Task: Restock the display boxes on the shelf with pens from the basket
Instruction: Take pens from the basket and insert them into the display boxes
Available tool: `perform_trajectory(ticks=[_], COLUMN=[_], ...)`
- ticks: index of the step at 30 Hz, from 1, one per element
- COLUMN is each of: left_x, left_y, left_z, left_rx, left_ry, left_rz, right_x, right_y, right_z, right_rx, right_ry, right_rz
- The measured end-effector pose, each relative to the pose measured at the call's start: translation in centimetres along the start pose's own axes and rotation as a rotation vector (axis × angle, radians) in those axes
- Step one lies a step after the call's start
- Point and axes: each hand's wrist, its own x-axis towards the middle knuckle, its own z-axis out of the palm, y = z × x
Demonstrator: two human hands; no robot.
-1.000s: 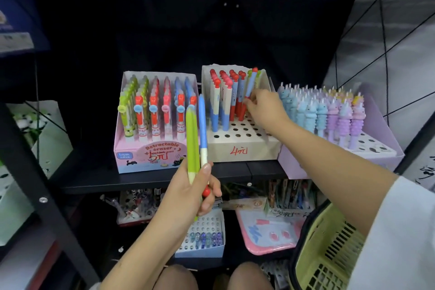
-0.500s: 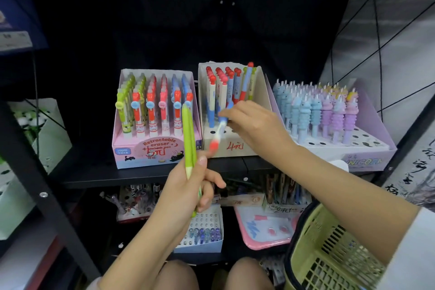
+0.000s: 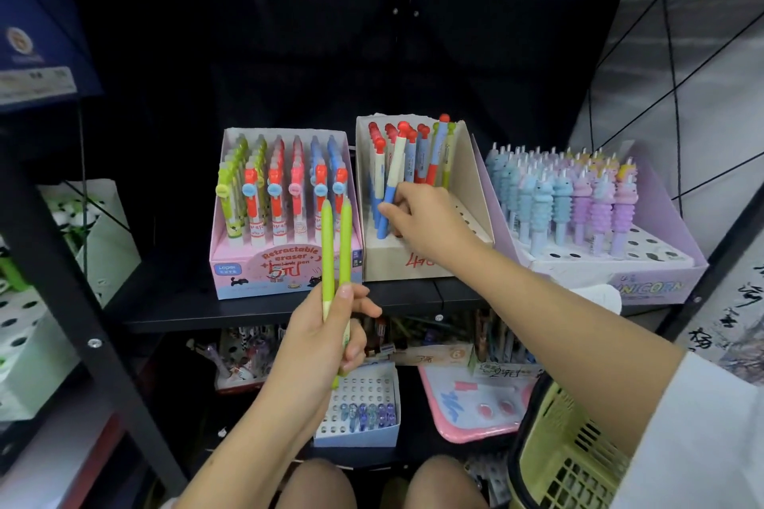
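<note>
Black shelf, holding three display boxes in a row. Pink box at 9 o'clock of the middle one, filled with green, red and blue pens standing upright. Beige box in the middle, part filled at its back rows. Lilac box at 3 o'clock, stocked with blue and purple unicorn-topped pens. Right hand over the beige box, fingers curled round the lower end of a blue and cream pen that leans in the box, red cap up. Left hand below the shelf edge, gripping two green pens upright, tips overlapping the pink box. Yellow basket at 5 o'clock, contents hidden.
</note>
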Motion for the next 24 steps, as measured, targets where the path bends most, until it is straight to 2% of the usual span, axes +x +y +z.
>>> perform_trajectory(ticks=[7,14,17,21,24], left_x=[-0.1,-0.3,-0.2,-0.1,0.0], left_y=[0.0,0.3,0.3,0.3,0.3], left_z=[0.9,0.7,0.4,0.2,0.3], left_rx=[0.058,0.075,0.073,0.081,0.066], left_ry=[-0.004,-0.001,0.0,-0.009,-0.01], left_rz=[-0.004,0.005,0.008,-0.003,-0.021], right_x=[0.5,-0.4,-0.6,-0.1,0.3], right_y=[-0.7,-0.3,0.3,2.2,3.3], right_z=[-1.2,0.3,-0.3,-2.0,-2.0], right_rx=[-0.197,-0.313,-0.194,0.018,0.008], right_ry=[-0.154,-0.147,-0.044,0.342,0.329], right_rz=[-0.024,-0.069,-0.044,0.073,0.17])
